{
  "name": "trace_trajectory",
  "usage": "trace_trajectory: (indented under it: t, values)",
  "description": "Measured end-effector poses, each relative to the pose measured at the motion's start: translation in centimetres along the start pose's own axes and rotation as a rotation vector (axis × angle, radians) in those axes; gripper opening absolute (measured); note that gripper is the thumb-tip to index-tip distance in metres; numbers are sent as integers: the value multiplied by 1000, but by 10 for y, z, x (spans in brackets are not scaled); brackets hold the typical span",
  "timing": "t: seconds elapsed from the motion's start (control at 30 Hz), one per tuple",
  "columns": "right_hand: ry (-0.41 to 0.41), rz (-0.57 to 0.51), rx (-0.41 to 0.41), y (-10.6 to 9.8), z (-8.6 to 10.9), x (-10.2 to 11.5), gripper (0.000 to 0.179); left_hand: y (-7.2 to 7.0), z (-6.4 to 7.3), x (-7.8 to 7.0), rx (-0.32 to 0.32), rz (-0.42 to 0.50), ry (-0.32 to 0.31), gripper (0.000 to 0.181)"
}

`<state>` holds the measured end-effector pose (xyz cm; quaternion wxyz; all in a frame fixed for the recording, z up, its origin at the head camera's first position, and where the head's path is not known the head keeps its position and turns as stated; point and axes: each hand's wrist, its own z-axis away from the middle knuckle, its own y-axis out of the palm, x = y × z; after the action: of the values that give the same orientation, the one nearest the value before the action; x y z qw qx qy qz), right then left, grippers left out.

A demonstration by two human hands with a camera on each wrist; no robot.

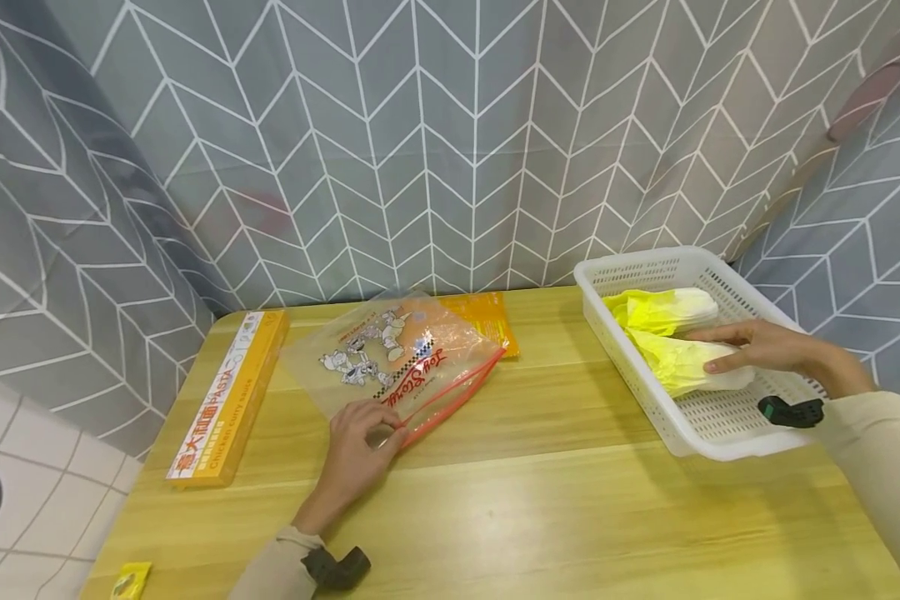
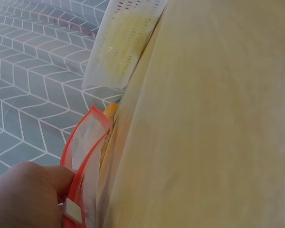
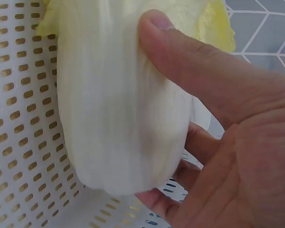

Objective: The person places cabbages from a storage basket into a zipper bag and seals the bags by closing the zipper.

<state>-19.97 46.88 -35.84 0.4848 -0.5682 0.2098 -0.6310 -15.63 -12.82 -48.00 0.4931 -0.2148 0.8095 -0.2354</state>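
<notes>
My left hand point(image 1: 363, 442) pinches the red-edged rim of a clear zip bag point(image 1: 420, 358) printed with cartoon figures. In the left wrist view, the bag's red mouth point(image 2: 88, 142) gapes, and a white slider point(image 2: 72, 210) sits by the fingers. Over on the right, my right hand point(image 1: 765, 350) grips the nearer napa cabbage point(image 1: 690, 364) inside a white perforated basket point(image 1: 645, 408). The right wrist view shows the thumb across its white stem point(image 3: 118, 109) and the other fingers curled beneath. A second napa cabbage point(image 1: 663, 308) lies behind it in the basket.
An orange pasta box point(image 1: 228, 400) lies along the table's left side. Behind the bag is an orange packet point(image 1: 487, 317), partly covered. A small yellow sachet point(image 1: 131, 581) lies at the front left corner. A grey patterned curtain point(image 1: 450, 150) borders the back of the wooden table point(image 1: 540, 500).
</notes>
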Motion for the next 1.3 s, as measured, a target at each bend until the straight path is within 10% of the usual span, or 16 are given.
trace_trajectory:
  t: [0.5, 1.3]
  values:
    - [56, -120, 81, -2, 9, -7, 57, 0, -3, 4, -2, -38, 2, 16]
    - [139, -5, 1, -28, 24, 2, 66, -6, -4, 6, 6, -39, -27, 13]
